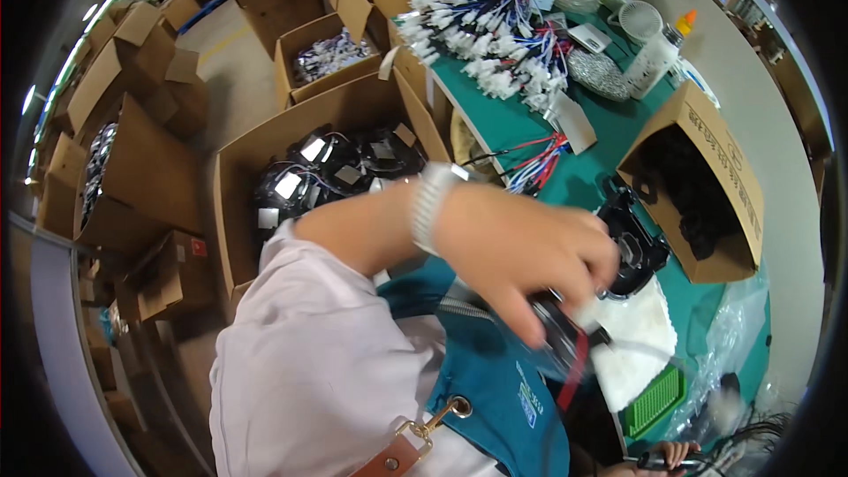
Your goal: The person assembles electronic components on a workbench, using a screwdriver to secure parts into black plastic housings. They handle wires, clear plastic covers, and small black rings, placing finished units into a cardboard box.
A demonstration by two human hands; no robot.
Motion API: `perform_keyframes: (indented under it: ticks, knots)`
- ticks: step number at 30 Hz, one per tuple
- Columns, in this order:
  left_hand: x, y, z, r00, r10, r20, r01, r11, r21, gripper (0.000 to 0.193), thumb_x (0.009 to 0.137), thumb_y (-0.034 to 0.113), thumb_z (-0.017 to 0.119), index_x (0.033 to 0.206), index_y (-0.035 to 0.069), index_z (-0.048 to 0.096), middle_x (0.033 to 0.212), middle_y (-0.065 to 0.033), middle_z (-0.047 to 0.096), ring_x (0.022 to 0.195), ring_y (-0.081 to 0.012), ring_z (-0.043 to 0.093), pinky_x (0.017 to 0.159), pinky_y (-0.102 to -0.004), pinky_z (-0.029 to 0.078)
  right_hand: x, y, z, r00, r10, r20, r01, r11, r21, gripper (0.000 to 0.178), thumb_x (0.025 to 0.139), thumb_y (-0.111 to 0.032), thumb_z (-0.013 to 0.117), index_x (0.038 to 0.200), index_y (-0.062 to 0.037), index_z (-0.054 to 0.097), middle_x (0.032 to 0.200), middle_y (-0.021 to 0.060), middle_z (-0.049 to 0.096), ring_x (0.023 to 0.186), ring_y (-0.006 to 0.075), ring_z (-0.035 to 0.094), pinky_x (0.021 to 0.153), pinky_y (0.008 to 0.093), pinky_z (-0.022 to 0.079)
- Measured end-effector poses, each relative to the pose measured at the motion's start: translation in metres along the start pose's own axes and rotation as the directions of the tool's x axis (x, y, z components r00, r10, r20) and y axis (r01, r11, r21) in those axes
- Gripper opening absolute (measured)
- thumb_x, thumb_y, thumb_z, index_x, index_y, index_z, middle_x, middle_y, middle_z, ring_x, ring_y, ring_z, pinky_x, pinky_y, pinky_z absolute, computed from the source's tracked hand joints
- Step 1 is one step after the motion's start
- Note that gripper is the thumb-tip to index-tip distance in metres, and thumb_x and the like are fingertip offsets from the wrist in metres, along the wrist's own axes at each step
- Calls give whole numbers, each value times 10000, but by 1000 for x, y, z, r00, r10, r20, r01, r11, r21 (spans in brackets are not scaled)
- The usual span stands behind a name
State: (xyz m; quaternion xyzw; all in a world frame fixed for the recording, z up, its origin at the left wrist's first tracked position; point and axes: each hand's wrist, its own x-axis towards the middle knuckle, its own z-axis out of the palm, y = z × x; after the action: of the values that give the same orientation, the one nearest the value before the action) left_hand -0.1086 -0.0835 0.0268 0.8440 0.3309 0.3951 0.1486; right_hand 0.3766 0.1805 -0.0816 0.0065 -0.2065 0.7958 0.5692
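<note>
My left hand [530,243], with a pale band on its wrist, reaches across from the left and is blurred by motion. Its thumb and fingers are closed on a black plastic part [556,331] with a red strip or wire along its side. Just beyond the fingers, an open black plastic housing [634,247] lies on the green table. A white cloth [645,327] is spread under and beside the held part. I do not see my right hand.
A carton of black parts [698,132] lies tipped at the right. Bundled wires with white connectors [495,31] cover the far table. A large carton [238,177] holds bagged black units. A green tray [655,399] sits near a co-worker's hand [678,454].
</note>
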Motion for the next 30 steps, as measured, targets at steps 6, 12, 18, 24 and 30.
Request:
perform_keyframes:
  ticks: [6,12,18,24,30]
  knots:
    - [-152,44,-94,653,-754,-70,751,632,188,267,705,175,722,858,27,560,975,-104,520,934,-272,501,844,-354,416,-4,11,-13,995,72,-67,-69,997,39,520,761,-65,592,1216,105,408,720,26,411,561,94,430,562,219,417]
    - [-346,7,-86,-204,-847,-490,971,-114,-208,277,798,230,632,963,7,624,889,-105,639,860,-229,589,806,-319,448,1,11,-21,988,114,-99,-110,993,52,513,766,-64,584,1215,108,407,720,26,411,562,94,430,563,220,416]
    - [-454,17,-57,-522,-597,-609,840,-485,-244,384,777,333,635,995,18,669,962,-129,665,881,-243,621,817,-338,459,-1,5,-23,982,128,-137,-126,992,25,506,771,-63,575,1214,111,406,720,27,411,563,94,429,564,221,416]
    - [-519,71,-37,-810,-298,-505,587,-415,-695,320,845,258,582,1002,-7,668,845,-107,671,805,-217,631,740,-315,473,2,1,-27,970,152,-191,-156,988,-10,499,776,-62,567,1213,115,405,719,27,410,565,95,428,565,221,416]
    - [-599,77,-21,-734,-139,-665,667,-332,-667,482,811,358,607,1064,-52,604,1067,-208,623,962,-292,604,858,-346,437,6,-7,-34,959,179,-218,-186,982,-12,492,780,-61,559,1212,118,403,719,28,410,566,95,427,566,222,416]
